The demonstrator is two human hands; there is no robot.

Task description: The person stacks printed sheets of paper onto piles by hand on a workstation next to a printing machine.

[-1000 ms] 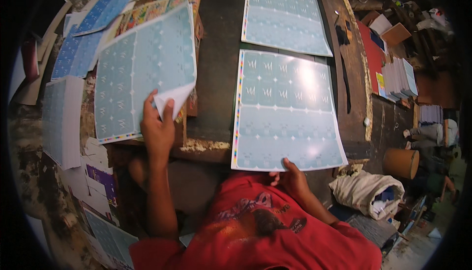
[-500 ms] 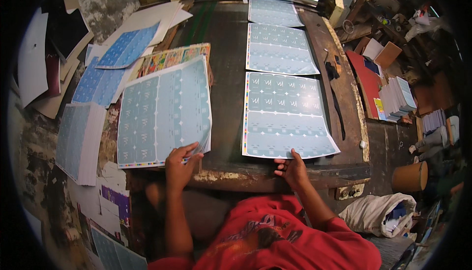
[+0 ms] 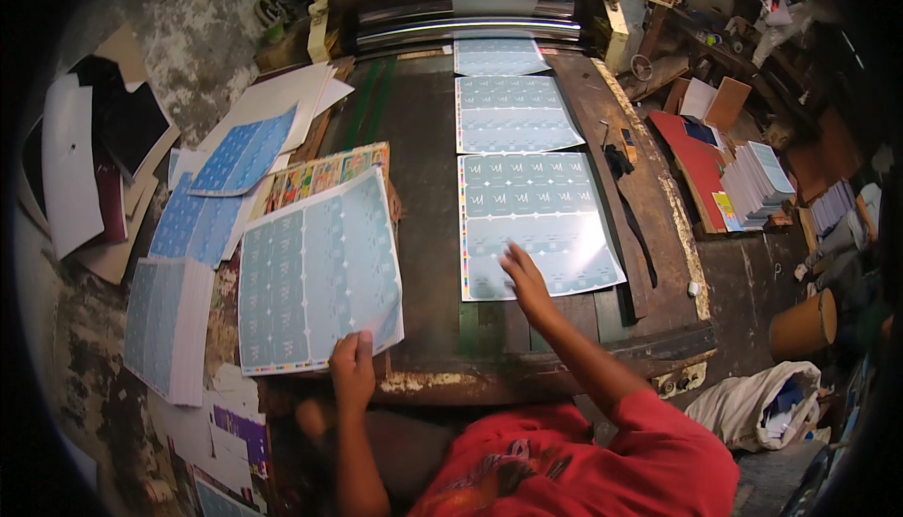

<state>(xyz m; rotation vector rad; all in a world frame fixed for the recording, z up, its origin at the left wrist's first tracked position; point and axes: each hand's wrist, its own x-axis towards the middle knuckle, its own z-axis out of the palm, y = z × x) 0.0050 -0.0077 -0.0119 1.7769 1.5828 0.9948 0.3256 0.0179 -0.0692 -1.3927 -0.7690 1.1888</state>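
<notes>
My left hand (image 3: 354,366) is closed, thumb on top, at the near right corner of a stack of pale blue-green printed sheets (image 3: 320,282); its fingertips are partly hidden. On the dark machine table, my right hand (image 3: 524,282) hovers over or lightly touches the near edge of a similar printed sheet (image 3: 536,211). Its fingers are stretched out and a little blurred, with nothing held. Two more printed sheets (image 3: 517,112) lie behind in a line toward the metal rollers (image 3: 470,30).
Beside the stack at left stand another pile of printed sheets (image 3: 165,329) and darker blue sheets (image 3: 246,150). A black strap (image 3: 640,235) lies along the table's right side. Farther right are a red board (image 3: 687,169), a brown bin (image 3: 802,324) and a white sack (image 3: 752,404).
My right hand has moved from below the front sheet's near edge to above it. That sheet now lies farther from the table's front edge. The view has tilted toward the rollers.
</notes>
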